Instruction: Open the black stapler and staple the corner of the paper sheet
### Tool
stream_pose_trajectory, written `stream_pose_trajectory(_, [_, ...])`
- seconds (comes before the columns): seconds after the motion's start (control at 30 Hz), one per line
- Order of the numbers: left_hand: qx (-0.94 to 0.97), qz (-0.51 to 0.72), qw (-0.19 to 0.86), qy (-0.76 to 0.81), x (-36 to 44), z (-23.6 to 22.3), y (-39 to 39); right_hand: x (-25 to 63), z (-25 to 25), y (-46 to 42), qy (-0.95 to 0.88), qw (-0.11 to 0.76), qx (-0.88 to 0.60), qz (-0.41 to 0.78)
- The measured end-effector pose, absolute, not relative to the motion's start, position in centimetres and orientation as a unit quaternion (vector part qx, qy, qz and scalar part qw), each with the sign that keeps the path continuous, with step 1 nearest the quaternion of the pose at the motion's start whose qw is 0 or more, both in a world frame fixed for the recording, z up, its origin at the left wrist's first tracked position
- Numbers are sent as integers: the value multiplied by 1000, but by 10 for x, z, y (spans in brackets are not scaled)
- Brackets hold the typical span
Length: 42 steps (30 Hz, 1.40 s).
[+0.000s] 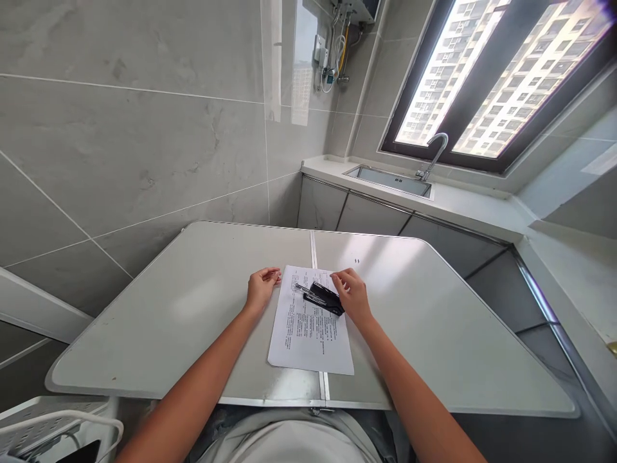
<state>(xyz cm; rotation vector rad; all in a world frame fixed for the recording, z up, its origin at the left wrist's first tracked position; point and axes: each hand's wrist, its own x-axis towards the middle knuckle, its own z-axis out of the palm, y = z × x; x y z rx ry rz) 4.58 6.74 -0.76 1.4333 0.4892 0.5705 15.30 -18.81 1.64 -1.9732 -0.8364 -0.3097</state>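
A printed sheet of paper point(308, 331) lies flat on the grey folding table point(193, 302) in front of me. A black stapler point(326, 298) with a silver metal part rests on the sheet's upper half. My left hand point(261, 287) sits at the sheet's top left corner, fingers curled and pinching its edge. My right hand point(353, 294) rests on the right side of the stapler, fingers bent around it.
A tiled wall stands to the left and behind the table. A counter with a steel sink point(390, 181) and tap point(434, 153) runs under the window at the back right. A white wire rack point(53, 431) shows at the lower left.
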Motion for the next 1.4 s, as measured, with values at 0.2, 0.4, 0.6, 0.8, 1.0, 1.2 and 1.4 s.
stream_pose_trajectory(0.2, [661,217,710,108,43,-6,60,126,-3,-191,-400,378,-826,-125])
stream_pose_trajectory(0.4, [785,230,576,10,36,4,52,131,-11,-187,-403,363,-836,-83])
stream_pose_trajectory(0.6, [836,198,510,-48,37,5,49,132,-13,-188,-403,369,-834,-76])
stream_pose_trajectory(0.8, [868,183,462,-25,36,3,47,126,-6,-189,-452,329,-822,-109])
stream_pose_trajectory(1.0, [892,145,422,-80,32,5,48,123,-2,-192,-484,312,-809,-120])
stream_pose_trajectory(1.2, [876,173,429,-137,32,6,49,126,-2,-194,-484,338,-795,-137])
stream_pose_trajectory(1.4, [872,212,410,-165,32,3,50,127,0,-194,-483,362,-786,-133])
